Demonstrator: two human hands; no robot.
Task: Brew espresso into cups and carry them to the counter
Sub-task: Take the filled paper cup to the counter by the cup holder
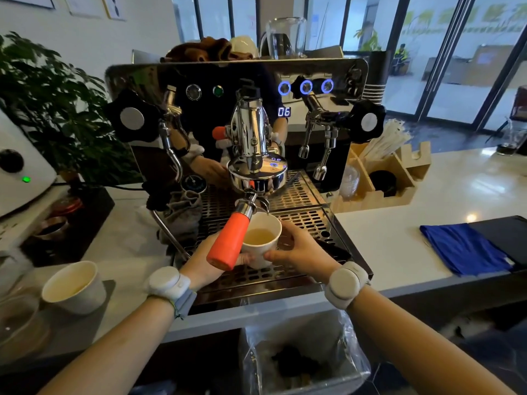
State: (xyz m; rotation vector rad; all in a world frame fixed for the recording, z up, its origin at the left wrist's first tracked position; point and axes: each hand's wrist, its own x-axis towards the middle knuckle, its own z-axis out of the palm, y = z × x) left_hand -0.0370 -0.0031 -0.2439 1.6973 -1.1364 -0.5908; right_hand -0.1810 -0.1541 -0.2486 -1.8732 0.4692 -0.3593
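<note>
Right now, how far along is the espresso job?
Done, apparently: a white paper cup holding pale liquid stands on the counter at left. In hand: both hands, left and right, hold a second white paper cup under the orange-handled portafilter; the timer display reads 06. Left: finish brewing, carry the cups over.

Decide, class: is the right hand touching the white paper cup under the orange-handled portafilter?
Touching. The head view shows the right hand with its thumb and fingers curled against the side of the paper cup, no gap visible between them.

White counter (pixel 399 240) bearing espresso machine (pixel 242 115)
</note>
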